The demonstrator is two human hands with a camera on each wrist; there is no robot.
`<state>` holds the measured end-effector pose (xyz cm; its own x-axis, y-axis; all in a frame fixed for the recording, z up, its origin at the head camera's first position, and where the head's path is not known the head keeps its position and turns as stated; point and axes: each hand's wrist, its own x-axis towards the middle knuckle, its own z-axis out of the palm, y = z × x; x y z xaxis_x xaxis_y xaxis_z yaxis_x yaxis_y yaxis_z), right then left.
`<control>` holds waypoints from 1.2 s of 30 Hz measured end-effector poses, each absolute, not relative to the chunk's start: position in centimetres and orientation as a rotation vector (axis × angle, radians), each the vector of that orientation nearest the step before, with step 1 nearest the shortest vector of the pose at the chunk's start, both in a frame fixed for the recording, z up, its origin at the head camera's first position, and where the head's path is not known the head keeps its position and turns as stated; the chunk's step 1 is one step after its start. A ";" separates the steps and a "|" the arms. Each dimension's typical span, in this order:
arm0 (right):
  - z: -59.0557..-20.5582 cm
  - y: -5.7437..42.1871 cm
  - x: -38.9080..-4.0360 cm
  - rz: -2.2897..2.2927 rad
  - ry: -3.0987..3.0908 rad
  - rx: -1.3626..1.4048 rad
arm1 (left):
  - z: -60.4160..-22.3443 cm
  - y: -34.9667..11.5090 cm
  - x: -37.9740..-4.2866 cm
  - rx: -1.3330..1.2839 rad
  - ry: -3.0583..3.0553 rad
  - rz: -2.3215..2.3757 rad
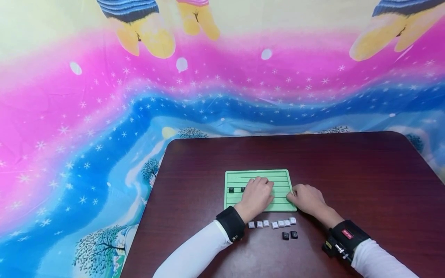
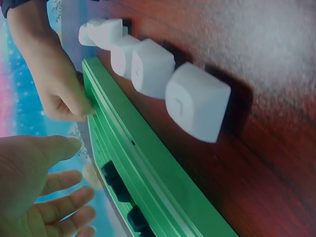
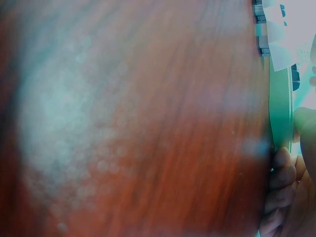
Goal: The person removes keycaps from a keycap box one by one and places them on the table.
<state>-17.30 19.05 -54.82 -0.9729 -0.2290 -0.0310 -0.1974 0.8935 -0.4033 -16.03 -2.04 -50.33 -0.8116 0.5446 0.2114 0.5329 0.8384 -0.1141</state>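
Observation:
A light green board point(image 1: 282, 180) with parallel ridges lies on the table, black keycaps point(image 1: 231, 190) sitting along one of its rows. Over its middle is my left hand point(image 1: 256, 196), hiding part of that row. In the left wrist view this left hand point(image 2: 29, 187) has thumb and fingers apart and nothing between them, beside several black keycaps point(image 2: 121, 190) on the board. My right hand point(image 1: 308, 199) grips the board's right edge between thumb and curled fingers. The right wrist view shows its fingers point(image 3: 281, 177) at the end of the green board point(image 3: 280, 106).
Several white keycaps point(image 1: 266, 223) stand in a row in front of the board, the nearest bearing a letter-like mark in the left wrist view. Two black keycaps point(image 1: 285, 236) lie nearer me. The dark red-brown table point(image 1: 365, 170) ends at a colourful printed cloth point(image 1: 243, 88) behind it.

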 end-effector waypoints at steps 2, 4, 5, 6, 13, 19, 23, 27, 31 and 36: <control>-54.8 19.1 -17.3 -0.629 2.980 -0.338 | -50.4 -2.1 -16.3 -0.818 -2.796 0.063; -54.8 19.1 -17.3 -0.635 2.978 -0.338 | -50.5 -2.1 -16.4 -0.814 -2.803 0.054; -54.8 19.1 -17.3 -0.635 2.978 -0.339 | -50.5 -2.1 -16.5 -0.814 -2.805 0.052; -54.8 19.1 -17.3 -0.635 2.977 -0.339 | -50.6 -2.1 -16.6 -0.813 -2.808 0.048; -54.8 19.1 -17.3 -0.628 2.978 -0.337 | -50.8 -2.0 -17.3 -0.789 -2.833 0.072; -55.0 19.2 -17.5 -0.631 2.983 -0.340 | -51.0 -2.0 -17.7 -0.790 -2.864 0.092; -55.0 19.2 -17.6 -0.631 2.983 -0.341 | -51.1 -2.0 -17.9 -0.790 -2.877 0.091; -55.0 19.2 -17.6 -0.636 2.979 -0.342 | -51.2 -2.0 -18.0 -0.794 -2.887 0.106; -54.8 19.2 -17.4 -0.639 2.977 -0.338 | -51.4 -1.9 -18.0 -0.812 -2.873 0.122; -54.9 19.1 -17.4 -0.635 2.969 -0.324 | -51.7 -1.7 -18.0 -0.823 -2.861 0.138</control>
<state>-17.39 19.14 -54.86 -0.9737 -0.2240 -0.0413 -0.1876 0.8913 -0.4128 -17.96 -1.67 -51.65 -0.8352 0.5345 0.1292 0.5196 0.8440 -0.1327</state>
